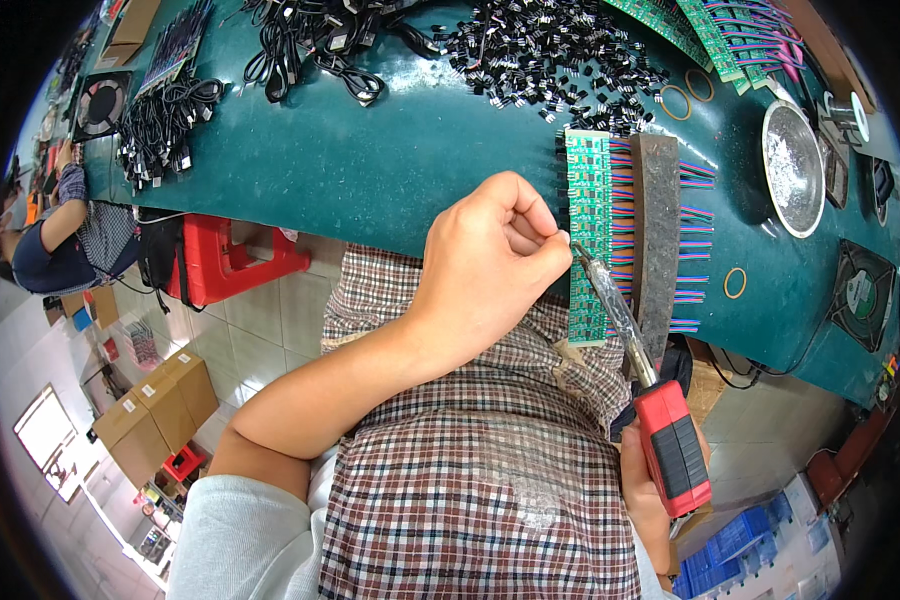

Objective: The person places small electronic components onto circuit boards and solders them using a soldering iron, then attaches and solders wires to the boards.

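A green circuit board panel lies at the table's front edge, with rows of small parts and coloured wires running off its right side. My left hand is at its left edge, thumb and forefinger pinched together; whatever is between them is too small to make out. In my right hand, mostly hidden behind the handle, is a soldering iron with a red and black grip. Its tip points up at the board, close beside my left fingertips. A dark heavy bar lies across the wires.
Small black connectors are heaped at the back, with black cables to their left. On the right are a metal bowl, a solder spool, rubber bands and a fan. A red stool stands left; another person sits beyond.
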{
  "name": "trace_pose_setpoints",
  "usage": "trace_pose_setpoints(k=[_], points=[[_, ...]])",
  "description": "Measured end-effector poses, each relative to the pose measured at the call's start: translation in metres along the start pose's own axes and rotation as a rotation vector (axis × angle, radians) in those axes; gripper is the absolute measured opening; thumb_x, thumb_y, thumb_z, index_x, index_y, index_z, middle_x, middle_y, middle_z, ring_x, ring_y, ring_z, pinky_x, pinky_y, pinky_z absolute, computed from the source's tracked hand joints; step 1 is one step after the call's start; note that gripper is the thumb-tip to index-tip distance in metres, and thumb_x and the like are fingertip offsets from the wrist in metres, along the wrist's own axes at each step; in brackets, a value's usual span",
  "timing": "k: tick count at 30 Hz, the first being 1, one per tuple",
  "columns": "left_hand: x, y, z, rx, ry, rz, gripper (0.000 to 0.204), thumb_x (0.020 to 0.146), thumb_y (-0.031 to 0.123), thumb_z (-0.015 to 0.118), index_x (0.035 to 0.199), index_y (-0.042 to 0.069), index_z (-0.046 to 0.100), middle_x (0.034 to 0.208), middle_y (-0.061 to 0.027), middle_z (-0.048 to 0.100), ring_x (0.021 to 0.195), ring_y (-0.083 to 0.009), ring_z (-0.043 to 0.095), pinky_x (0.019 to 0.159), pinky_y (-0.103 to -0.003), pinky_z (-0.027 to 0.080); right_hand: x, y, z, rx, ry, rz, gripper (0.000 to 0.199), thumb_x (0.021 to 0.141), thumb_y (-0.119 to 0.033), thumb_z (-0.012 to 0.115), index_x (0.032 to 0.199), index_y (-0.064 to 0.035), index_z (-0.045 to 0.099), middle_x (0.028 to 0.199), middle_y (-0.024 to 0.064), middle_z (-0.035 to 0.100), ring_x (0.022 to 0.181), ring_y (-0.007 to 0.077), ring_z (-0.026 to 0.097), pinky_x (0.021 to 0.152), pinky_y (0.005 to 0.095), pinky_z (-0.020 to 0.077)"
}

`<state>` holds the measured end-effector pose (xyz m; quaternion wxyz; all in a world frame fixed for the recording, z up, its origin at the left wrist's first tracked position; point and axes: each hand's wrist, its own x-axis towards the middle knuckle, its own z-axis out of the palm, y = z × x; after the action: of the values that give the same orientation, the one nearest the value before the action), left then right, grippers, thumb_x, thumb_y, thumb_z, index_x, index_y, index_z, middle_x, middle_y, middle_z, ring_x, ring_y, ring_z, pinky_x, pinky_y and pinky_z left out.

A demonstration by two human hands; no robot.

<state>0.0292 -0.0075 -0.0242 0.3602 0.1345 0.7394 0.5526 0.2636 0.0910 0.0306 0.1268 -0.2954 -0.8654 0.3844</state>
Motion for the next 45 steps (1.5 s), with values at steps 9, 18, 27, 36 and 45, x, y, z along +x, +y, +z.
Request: trace_pose_setpoints(k=[9, 18, 27, 36, 45], points=[[-0.001, -0.001, -0.001, -0.002, 0.006, -0.007, 0.017, 0.089, -0.003, 0.071, 0.091, 0.001, 0.055, 0.081, -0.0022, 0.064, 0.071, -0.0045, 0.063, 0.063, -0.020, 0.051, -0.004, 0.001, -0.004, -0.004, -0.008, 0.004, 0.019, 0.069, 0.001, 0.075, 0.085, 0.0011, 0.063, 0.075, 0.0148, 0.064, 0.063, 0.0278, 0.065, 0.058, 0.0324, 0.0508], [0.000, 0.000, -0.002, -0.012, -0.002, 0.002, 0.018, 0.089, -0.004, 0.071, 0.090, 0.001, 0.054, 0.082, -0.0038, 0.065, 0.073, -0.0064, 0.065, 0.064, -0.020, 0.053, -0.024, 0.014, -0.009, -0.002, 0.004, 0.120, 0.023, 0.070, -0.002, 0.078, 0.088, 0.0001, 0.064, 0.082, 0.0153, 0.065, 0.068, 0.0299, 0.065, 0.061, 0.0363, 0.0522], [0.023, 0.017, -0.037, 0.272, 0.068, 0.122, 0.009, 0.097, 0.009, 0.068, 0.102, 0.002, 0.067, 0.086, -0.0034, 0.071, 0.071, -0.0087, 0.065, 0.063, -0.022, 0.052, 0.022, 0.036, -0.039, 0.195, 0.614, 0.023, 0.018, 0.098, -0.002, 0.053, 0.113, 0.0067, 0.055, 0.078, 0.0080, 0.056, 0.070, 0.0147, 0.052, 0.064, 0.0274, 0.0430], [0.067, 0.012, -0.041, 0.841, 0.387, 0.546, 0.012, 0.083, 0.019, 0.081, 0.090, 0.010, 0.076, 0.081, -0.0014, 0.068, 0.065, -0.0127, 0.060, 0.063, -0.028, 0.051, 0.066, 0.049, -0.040, 0.095, 0.721, 0.167, 0.024, 0.096, -0.004, 0.067, 0.116, 0.0088, 0.065, 0.064, -0.0002, 0.053, 0.049, 0.0033, 0.038, 0.046, 0.0221, 0.0290], [0.055, 0.027, -0.046, 0.841, 0.271, 0.353, 0.015, 0.087, 0.017, 0.077, 0.090, 0.003, 0.072, 0.084, -0.0038, 0.070, 0.069, -0.0128, 0.065, 0.068, -0.029, 0.053, 0.067, 0.048, -0.055, 0.139, 0.771, -0.051, 0.024, 0.096, -0.005, 0.067, 0.114, 0.0103, 0.063, 0.072, 0.0060, 0.060, 0.050, 0.0043, 0.041, 0.047, 0.0222, 0.0343]])
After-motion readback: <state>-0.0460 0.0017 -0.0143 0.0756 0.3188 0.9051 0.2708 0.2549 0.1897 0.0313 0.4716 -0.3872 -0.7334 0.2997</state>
